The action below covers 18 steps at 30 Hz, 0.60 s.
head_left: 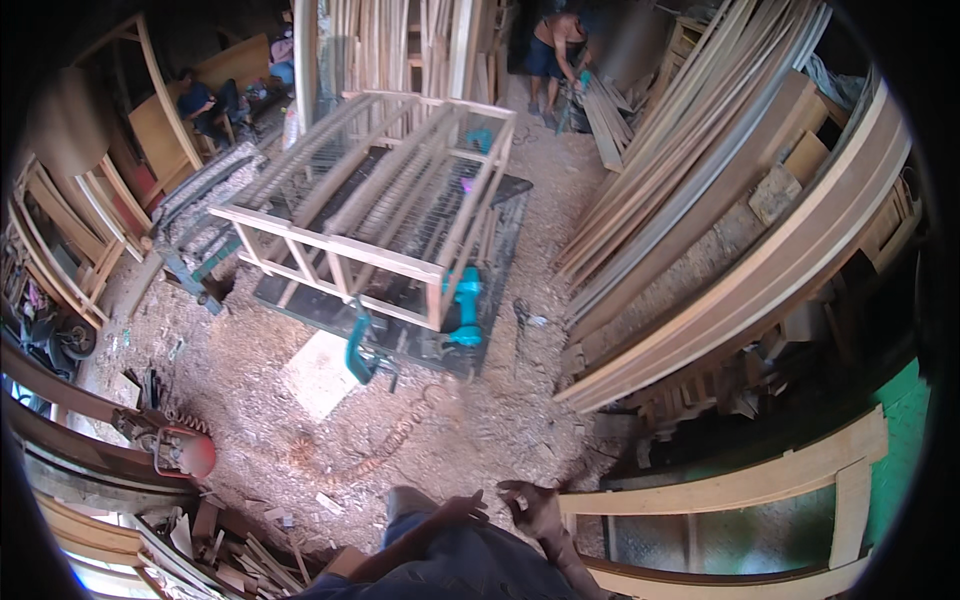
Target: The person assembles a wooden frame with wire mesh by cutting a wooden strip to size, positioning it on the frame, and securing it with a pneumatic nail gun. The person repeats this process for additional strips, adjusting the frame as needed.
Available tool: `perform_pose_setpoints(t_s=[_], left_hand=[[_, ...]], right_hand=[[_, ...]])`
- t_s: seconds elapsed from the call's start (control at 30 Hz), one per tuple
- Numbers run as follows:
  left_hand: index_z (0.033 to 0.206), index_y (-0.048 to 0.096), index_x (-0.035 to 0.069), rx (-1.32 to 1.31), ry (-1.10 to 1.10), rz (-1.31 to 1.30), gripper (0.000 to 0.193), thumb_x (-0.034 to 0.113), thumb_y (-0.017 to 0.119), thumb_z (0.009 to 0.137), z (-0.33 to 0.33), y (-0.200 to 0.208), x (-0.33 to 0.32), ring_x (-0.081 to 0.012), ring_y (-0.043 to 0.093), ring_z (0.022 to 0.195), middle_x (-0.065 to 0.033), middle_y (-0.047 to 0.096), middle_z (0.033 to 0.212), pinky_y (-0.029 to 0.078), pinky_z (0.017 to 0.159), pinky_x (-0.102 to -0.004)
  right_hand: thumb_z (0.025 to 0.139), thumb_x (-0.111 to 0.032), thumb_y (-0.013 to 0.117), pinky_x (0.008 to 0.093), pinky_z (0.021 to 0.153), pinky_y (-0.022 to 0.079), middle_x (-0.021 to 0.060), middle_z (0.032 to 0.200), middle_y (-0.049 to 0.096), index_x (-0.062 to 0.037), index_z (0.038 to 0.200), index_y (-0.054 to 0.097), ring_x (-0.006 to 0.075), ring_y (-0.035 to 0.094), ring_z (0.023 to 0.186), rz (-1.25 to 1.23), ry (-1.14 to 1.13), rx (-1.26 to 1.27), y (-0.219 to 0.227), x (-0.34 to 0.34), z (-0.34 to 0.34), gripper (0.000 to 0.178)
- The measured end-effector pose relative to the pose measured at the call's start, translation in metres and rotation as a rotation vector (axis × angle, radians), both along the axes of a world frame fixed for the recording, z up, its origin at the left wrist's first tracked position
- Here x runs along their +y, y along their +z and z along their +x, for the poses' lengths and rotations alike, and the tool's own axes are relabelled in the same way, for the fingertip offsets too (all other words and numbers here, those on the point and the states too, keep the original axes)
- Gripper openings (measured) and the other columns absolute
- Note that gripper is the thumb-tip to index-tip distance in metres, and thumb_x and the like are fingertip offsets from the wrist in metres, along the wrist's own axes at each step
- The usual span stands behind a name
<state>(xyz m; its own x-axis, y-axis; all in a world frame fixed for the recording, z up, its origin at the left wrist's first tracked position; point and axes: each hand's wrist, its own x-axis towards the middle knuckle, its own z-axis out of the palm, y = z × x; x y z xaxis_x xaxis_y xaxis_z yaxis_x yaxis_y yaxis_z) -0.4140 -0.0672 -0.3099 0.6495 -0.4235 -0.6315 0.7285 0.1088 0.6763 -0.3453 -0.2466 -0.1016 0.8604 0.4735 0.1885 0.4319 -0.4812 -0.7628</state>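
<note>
— While your hands are empty, how do they sit?

— Noted: your left hand [465, 508] and right hand [537, 512] are in front of your torso, near each other but apart, fingers loosely bent. Neither appears to hold anything.

— Nearest piece?

— Pale wooden frame [720, 490], just beside your right hand and reaching off to your right. Whether hand and rail touch, you cannot tell from this view. Mottled grey shows between the rails; panel or background, unclear.

— Your handling, then?

— Judgement: long rails could twist if taken at one end. Spread your hands, keep your wrists straight, and feel for splinters before closing your grip.

— Your footing?

— Coiled hose [400, 435] and pale board [322, 375] lie ahead on the shavings-strewn floor. Lift your feet over both; the coil could snag a shoe.

— Beyond those?

— Low dark desk [515, 188] carrying a slatted wooden frame [330, 240]. Clamp-shaped teal tool [357, 350] at its near side, teal power tool [465, 305] by the near right corner. Give both a wide berth.

— Farthest?

— Person [560, 45] bent over planks [602, 120]. Keep any long piece from swinging their way.
</note>
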Motion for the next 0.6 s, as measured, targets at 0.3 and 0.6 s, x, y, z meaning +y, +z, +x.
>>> perform_pose_setpoints(t_s=[0.3,0.6], left_hand=[[0.134,0.053,-0.002,0.238,1.251,-0.886,0.049,0.037,0.037,0.109,-0.145,-0.057,0.178,-0.0273,0.062,0.115,-0.0181,0.065,0.12,0.049,0.101,-0.0396],[0.107,0.054,0.008,-0.024,1.79,-0.544,0.024,0.032,0.052,0.104,-0.165,0.023,0.323,-0.0316,0.063,0.103,-0.0127,0.061,0.108,0.05,0.102,-0.0525]], right_hand=[[0.091,-0.006,0.072,0.0364,0.079,0.06,0.0133,0.106,0.075,-0.0033,0.104,0.07,0.0302,0.075,0.091,0.258,0.729,0.209,0.063,0.213,-0.042,0.013],[0.092,-0.004,0.071,0.0333,0.095,0.057,0.0166,0.122,0.071,0.0028,0.122,0.069,0.0219,0.071,0.107,0.26,0.385,0.939,0.016,0.221,-0.018,0.03]])
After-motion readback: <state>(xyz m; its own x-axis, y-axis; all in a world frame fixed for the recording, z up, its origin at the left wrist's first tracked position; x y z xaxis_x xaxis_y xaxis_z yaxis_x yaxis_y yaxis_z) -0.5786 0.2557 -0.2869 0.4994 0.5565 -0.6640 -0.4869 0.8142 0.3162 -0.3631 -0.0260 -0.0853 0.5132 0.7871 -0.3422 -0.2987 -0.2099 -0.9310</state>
